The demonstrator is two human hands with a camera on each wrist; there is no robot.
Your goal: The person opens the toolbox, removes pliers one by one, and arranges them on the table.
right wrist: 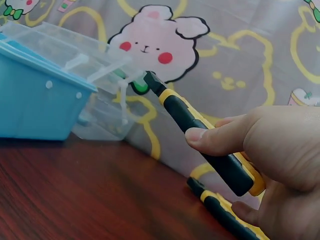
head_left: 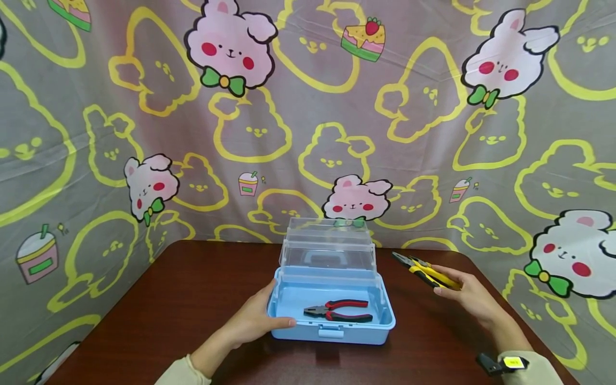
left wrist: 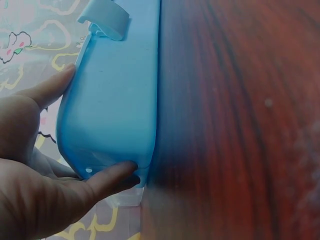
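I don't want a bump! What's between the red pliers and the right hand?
From the red pliers to the right hand, the head view shows the blue box's right wall, then bare tabletop.

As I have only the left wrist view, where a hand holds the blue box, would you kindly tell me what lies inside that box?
Observer: In the head view, red-and-black pliers lie on the floor of the blue box, near its front wall.
Operator: Thank you; and would you mind telling me what the right hand is holding?
Observer: It grips yellow-and-black pliers, off to the right of the blue box rather than over it.
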